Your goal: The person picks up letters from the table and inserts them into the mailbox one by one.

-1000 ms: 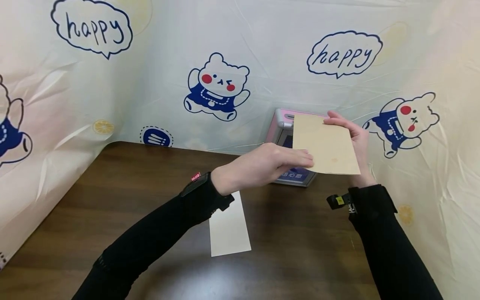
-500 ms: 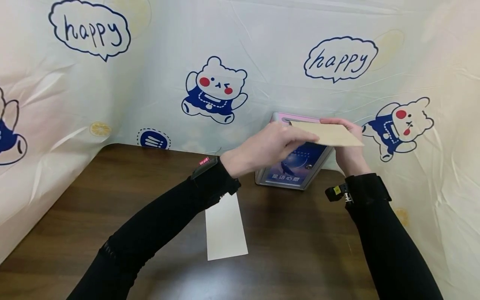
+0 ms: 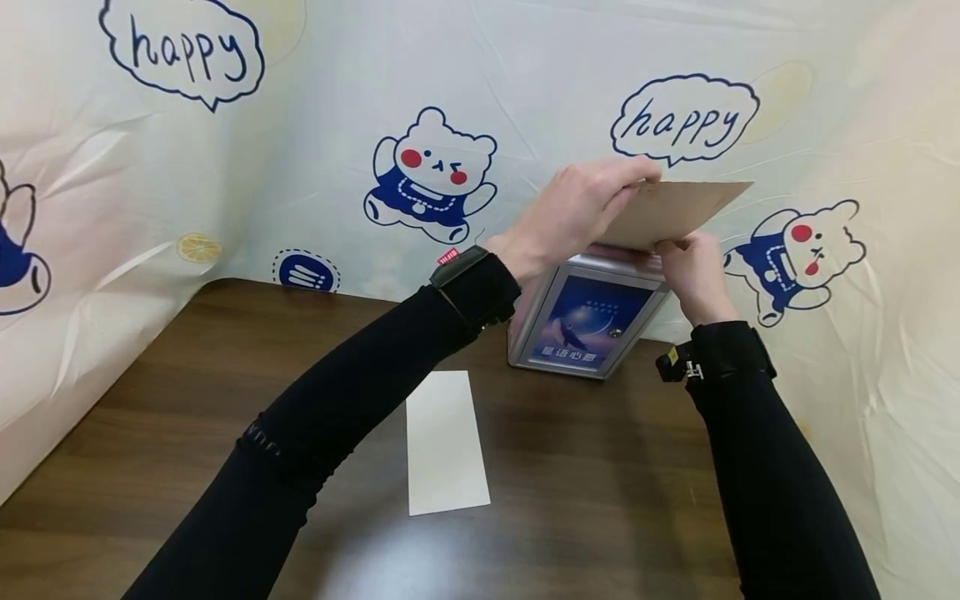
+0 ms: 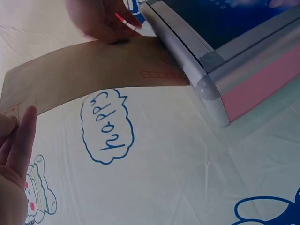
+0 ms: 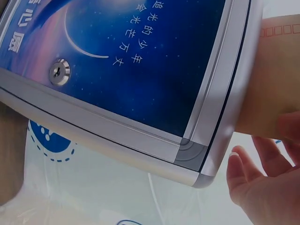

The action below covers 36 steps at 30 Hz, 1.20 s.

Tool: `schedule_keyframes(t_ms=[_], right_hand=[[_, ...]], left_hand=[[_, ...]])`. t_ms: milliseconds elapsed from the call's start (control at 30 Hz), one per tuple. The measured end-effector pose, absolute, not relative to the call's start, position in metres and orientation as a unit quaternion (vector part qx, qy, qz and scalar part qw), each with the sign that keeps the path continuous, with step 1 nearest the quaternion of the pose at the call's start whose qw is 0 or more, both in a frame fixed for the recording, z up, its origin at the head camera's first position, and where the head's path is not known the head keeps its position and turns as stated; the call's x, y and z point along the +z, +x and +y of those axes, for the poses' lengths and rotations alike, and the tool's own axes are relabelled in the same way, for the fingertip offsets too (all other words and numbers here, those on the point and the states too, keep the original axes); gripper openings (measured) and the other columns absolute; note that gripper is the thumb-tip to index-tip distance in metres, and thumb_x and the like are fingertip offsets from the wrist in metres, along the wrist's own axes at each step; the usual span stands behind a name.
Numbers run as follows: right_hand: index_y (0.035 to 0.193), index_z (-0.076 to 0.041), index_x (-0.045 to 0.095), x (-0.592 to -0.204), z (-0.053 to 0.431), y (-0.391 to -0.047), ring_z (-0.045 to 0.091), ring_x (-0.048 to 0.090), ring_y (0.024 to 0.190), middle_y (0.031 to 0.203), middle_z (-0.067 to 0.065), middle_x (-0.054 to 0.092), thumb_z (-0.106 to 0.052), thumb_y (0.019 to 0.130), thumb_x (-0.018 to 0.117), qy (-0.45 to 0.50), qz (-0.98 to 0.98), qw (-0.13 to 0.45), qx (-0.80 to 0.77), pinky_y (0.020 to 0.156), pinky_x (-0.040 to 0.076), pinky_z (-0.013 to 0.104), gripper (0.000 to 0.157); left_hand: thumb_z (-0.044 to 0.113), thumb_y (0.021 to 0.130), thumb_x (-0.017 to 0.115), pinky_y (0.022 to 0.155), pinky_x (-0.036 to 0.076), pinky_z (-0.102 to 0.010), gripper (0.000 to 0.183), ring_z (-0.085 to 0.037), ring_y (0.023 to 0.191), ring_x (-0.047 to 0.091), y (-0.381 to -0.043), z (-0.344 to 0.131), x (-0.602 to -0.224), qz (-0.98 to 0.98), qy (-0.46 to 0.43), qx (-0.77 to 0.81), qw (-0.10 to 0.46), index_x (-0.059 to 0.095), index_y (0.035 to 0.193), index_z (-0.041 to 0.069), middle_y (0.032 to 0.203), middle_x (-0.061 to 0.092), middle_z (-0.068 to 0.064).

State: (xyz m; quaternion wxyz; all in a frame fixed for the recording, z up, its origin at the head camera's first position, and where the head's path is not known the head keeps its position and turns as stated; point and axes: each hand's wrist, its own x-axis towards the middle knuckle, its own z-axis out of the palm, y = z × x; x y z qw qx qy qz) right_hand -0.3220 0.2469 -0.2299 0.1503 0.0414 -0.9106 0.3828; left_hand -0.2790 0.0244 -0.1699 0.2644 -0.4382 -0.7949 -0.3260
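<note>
A brown paper envelope (image 3: 671, 212), with red postcode boxes printed on it, stands up from the top of a pink and silver locked box (image 3: 517, 333). My left hand (image 3: 577, 204) pinches the envelope's upper left corner. Lower down, my right hand (image 3: 696, 271) holds its right edge, close above the box's top. In the left wrist view the envelope (image 4: 89, 65) bows slightly, and its far end meets the box top. The box's blue front panel (image 5: 154, 51) carries white lettering and a round keyhole lock (image 5: 60, 71). The slot is hidden behind the box's top edge.
On the brown wooden table (image 3: 330, 467) lies a white rectangular sheet of paper (image 3: 447, 450), left of the box. A pale curtain (image 3: 555, 67) printed with bears and "happy" bubbles hangs close behind the box and along both sides.
The envelope has gone from nearly flat above the box to upright on its top. My left hand has risen and moved right; my right hand has shifted to the envelope's lower edge.
</note>
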Motion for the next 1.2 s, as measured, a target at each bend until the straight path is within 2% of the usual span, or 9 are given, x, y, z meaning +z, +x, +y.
schedule_keyframes(t_ms=[100, 233, 333, 467, 600, 767, 867, 1000, 1200], right_hand=[[0.124, -0.011, 0.057, -0.23, 0.249, -0.323, 0.017, 0.043, 0.112, 0.129, 0.013, 0.055, -0.022, 0.092, 0.043, 0.031, -0.912, 0.141, 0.384, 0.093, 0.036, 0.042, 0.036], [0.123, -0.014, 0.058, -0.231, 0.25, -0.324, 0.017, 0.044, 0.111, 0.126, 0.012, 0.057, -0.022, 0.092, 0.045, 0.028, -0.91, 0.154, 0.384, 0.086, 0.036, 0.037, 0.035], [0.12, -0.017, 0.06, -0.233, 0.248, -0.325, 0.016, 0.045, 0.11, 0.12, 0.01, 0.06, -0.018, 0.09, 0.05, 0.041, -0.893, 0.189, 0.407, 0.085, 0.035, 0.037, 0.031], [0.119, -0.02, 0.058, -0.233, 0.243, -0.323, 0.014, 0.048, 0.11, 0.118, 0.007, 0.059, -0.016, 0.088, 0.055, 0.074, -0.857, 0.25, 0.445, 0.095, 0.039, 0.041, 0.032], [0.131, -0.024, 0.044, -0.234, 0.238, -0.316, 0.011, 0.047, 0.113, 0.13, 0.003, 0.052, -0.019, 0.087, 0.054, 0.085, -0.844, 0.286, 0.446, 0.097, 0.042, 0.042, 0.045], [0.142, -0.031, 0.021, -0.242, 0.235, -0.306, 0.011, 0.036, 0.124, 0.144, 0.002, 0.036, -0.023, 0.088, 0.052, 0.084, -0.857, 0.287, 0.42, 0.103, 0.034, 0.043, 0.063], [0.143, -0.033, 0.018, -0.247, 0.233, -0.304, 0.012, 0.032, 0.126, 0.146, 0.001, 0.031, -0.02, 0.088, 0.051, 0.085, -0.852, 0.298, 0.422, 0.105, 0.032, 0.042, 0.066], [0.142, -0.029, 0.026, -0.256, 0.229, -0.303, 0.009, 0.03, 0.126, 0.145, -0.001, 0.034, -0.015, 0.085, 0.048, 0.086, -0.857, 0.323, 0.393, 0.106, 0.031, 0.039, 0.062], [0.131, -0.012, 0.046, -0.275, 0.219, -0.3, 0.013, 0.034, 0.125, 0.135, 0.009, 0.047, -0.008, 0.079, 0.051, 0.148, -0.851, 0.377, 0.334, 0.109, 0.027, 0.036, 0.053]], left_hand=[[0.011, 0.095, 0.044, 0.099, 0.035, -0.012, 0.028, -0.001, 0.114, 0.046, -0.285, 0.026, -0.168, -0.8, -0.429, -0.33, 0.26, 0.055, 0.121, 0.011, 0.124, 0.06, -0.002], [0.011, 0.095, 0.044, 0.097, 0.037, -0.013, 0.027, -0.002, 0.112, 0.048, -0.291, 0.028, -0.168, -0.807, -0.423, -0.322, 0.258, 0.056, 0.119, 0.012, 0.123, 0.061, -0.001], [0.012, 0.095, 0.045, 0.095, 0.038, -0.012, 0.025, -0.002, 0.11, 0.049, -0.294, 0.03, -0.17, -0.814, -0.424, -0.301, 0.259, 0.057, 0.117, 0.013, 0.121, 0.062, 0.0], [0.011, 0.095, 0.045, 0.092, 0.039, -0.012, 0.023, -0.002, 0.106, 0.051, -0.299, 0.033, -0.175, -0.823, -0.418, -0.278, 0.264, 0.058, 0.114, 0.012, 0.117, 0.063, 0.0], [0.011, 0.095, 0.044, 0.093, 0.039, -0.012, 0.027, -0.003, 0.107, 0.051, -0.304, 0.036, -0.185, -0.854, -0.387, -0.239, 0.254, 0.058, 0.118, 0.014, 0.12, 0.062, 0.002], [0.012, 0.096, 0.043, 0.097, 0.039, -0.016, 0.033, -0.004, 0.112, 0.049, -0.314, 0.037, -0.203, -0.894, -0.347, -0.183, 0.215, 0.053, 0.127, 0.018, 0.126, 0.059, 0.004], [0.014, 0.096, 0.043, 0.103, 0.035, -0.019, 0.035, -0.007, 0.119, 0.044, -0.32, 0.034, -0.214, -0.906, -0.341, -0.162, 0.192, 0.05, 0.13, 0.017, 0.133, 0.053, 0.002], [0.019, 0.097, 0.042, 0.109, 0.026, -0.02, 0.037, -0.009, 0.128, 0.033, -0.324, 0.024, -0.226, -0.91, -0.338, -0.175, 0.163, 0.046, 0.133, 0.015, 0.14, 0.045, -0.001], [0.021, 0.095, 0.046, 0.107, 0.031, -0.024, 0.035, -0.01, 0.123, 0.04, -0.326, 0.002, -0.253, -0.909, -0.315, -0.233, 0.144, 0.05, 0.129, 0.014, 0.132, 0.053, -0.001]])
